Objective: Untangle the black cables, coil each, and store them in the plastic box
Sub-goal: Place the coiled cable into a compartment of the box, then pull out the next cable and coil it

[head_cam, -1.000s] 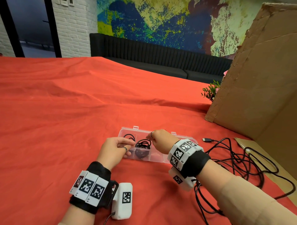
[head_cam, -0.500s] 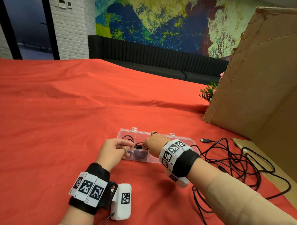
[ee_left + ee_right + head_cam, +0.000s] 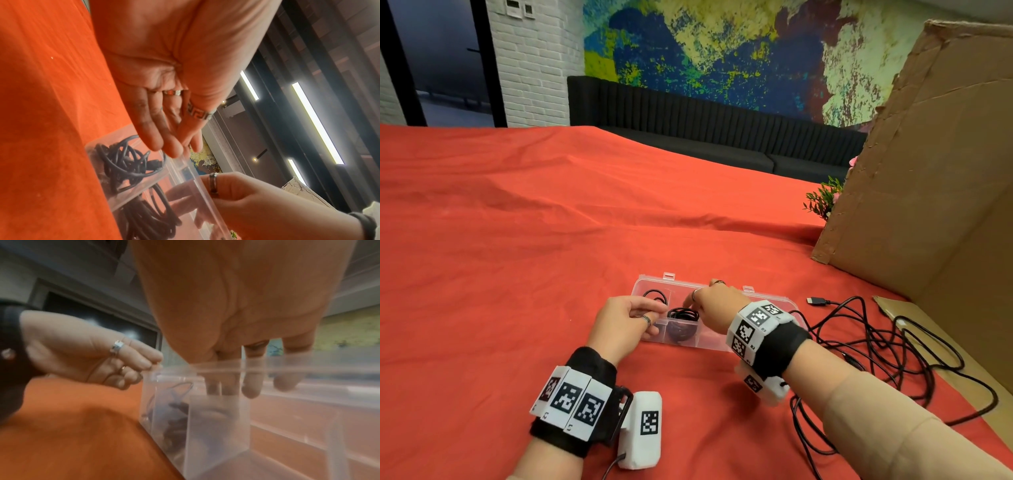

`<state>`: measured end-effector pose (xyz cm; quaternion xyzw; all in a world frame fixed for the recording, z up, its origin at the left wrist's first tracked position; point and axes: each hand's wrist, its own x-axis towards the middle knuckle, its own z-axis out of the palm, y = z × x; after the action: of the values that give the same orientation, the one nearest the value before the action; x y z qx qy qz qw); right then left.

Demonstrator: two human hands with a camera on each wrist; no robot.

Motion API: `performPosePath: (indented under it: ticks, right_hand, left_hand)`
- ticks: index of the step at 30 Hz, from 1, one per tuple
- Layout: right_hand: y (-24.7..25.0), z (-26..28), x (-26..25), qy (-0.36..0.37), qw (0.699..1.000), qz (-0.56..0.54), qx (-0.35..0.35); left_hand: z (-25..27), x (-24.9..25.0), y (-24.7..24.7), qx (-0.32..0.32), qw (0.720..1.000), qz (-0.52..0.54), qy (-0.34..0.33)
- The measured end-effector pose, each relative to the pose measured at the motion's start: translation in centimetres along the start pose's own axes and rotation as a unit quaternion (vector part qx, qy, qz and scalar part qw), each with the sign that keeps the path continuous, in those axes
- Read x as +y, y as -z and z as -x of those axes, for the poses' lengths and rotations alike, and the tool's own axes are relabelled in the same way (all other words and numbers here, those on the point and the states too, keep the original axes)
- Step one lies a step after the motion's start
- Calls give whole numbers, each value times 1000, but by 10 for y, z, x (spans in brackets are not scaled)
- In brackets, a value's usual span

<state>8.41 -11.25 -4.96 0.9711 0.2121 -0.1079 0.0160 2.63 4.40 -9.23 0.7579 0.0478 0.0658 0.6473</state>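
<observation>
Red cloth covers the bench (image 3: 482,240), and on it near the person the left hand (image 3: 626,325) steadies the near-left rim of the plastic box (image 3: 654,282) with loosely curled fingers, while the right hand (image 3: 717,310) dips its straight fingers onto the coiled cable (image 3: 683,314) in a middle compartment. Press the coil flat under the rim so it cannot spring out, I judge, keeping the box steadied. Right of the box the tangled black cables (image 3: 876,342) lie loose, near a cardboard sheet (image 3: 945,171) further right
</observation>
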Motion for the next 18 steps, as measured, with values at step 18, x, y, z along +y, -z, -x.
performPosePath:
  ticks: [18]
  right_hand:
    - [48,75,93,-33,913,-362,187]
  left_hand:
    - [-5,4,-4,9,999,-36,14]
